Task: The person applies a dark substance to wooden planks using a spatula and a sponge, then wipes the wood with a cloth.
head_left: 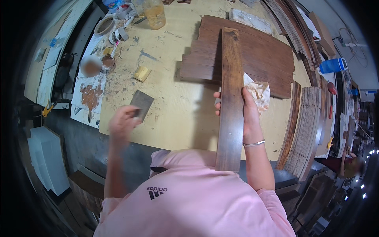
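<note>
A person in a pink top stands at a pale, paint-flecked wooden worktop (pixel 177 114), seen from above. The right hand (pixel 246 112) has its grip clenched around one long, dark brown wooden plank (pixel 231 98), held lengthwise so that it runs from the person's chest out over the worktop; the same hand also pins a crumpled white rag (pixel 258 93) stained orange-brown against the plank's right edge. The far end of the plank lies over a stack of dark wooden boards (pixel 260 55), flat and smooth, fanned in steps at the left. The left hand (pixel 122 122), blurred, grasps one thin, square grey sheet (pixel 142 103) by its near corner, like sandpaper or a scraper. At the worktop's far left lie a small yellow block (pixel 142 73), a round tin of brown paste (pixel 107 61) and a white sheet smeared with brown filler (pixel 90 96). One clear plastic jar holding amber liquid (pixel 154 14) stands at the far edge, beside a roll of tape (pixel 104 25). To the right, pale-edged boards (pixel 306 130) stand on edge in a row, and a blue box (pixel 332 65) sits beyond.
</note>
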Action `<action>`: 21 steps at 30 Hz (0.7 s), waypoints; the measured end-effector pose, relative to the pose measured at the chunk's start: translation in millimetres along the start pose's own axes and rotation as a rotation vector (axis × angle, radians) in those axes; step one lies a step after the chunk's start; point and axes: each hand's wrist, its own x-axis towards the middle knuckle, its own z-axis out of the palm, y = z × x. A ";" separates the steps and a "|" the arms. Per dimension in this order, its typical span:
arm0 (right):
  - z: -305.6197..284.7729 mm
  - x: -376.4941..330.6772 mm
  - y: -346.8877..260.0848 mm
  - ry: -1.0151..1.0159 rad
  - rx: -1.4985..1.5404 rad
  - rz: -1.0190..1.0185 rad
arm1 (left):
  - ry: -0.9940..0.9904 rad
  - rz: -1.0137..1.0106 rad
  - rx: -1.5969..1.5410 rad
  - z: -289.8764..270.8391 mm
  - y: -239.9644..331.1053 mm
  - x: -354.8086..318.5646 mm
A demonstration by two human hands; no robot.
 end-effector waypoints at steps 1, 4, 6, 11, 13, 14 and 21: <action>0.2 -0.6 -0.2 0.004 -0.001 -0.010 | -0.176 0.129 0.131 26.4 14.8 3.9; 7.9 -0.7 -0.2 0.024 -0.006 -0.009 | -0.574 0.286 0.204 98.4 38.4 1.0; 2.1 -0.8 -1.1 0.014 0.013 0.009 | -0.640 0.276 0.155 134.4 49.2 -6.3; -4.6 -1.2 3.5 0.015 -0.001 -0.010 | -0.607 0.524 0.246 164.4 23.7 2.0; -4.8 -1.9 3.5 0.034 -0.019 -0.025 | -0.593 0.556 0.280 167.8 20.7 2.3; -4.6 -2.3 3.5 0.045 -0.024 -0.025 | -0.586 0.569 0.293 168.0 20.0 1.7; -7.7 -1.6 7.8 0.054 -0.069 -0.024 | -0.633 0.550 0.361 161.3 18.0 -3.0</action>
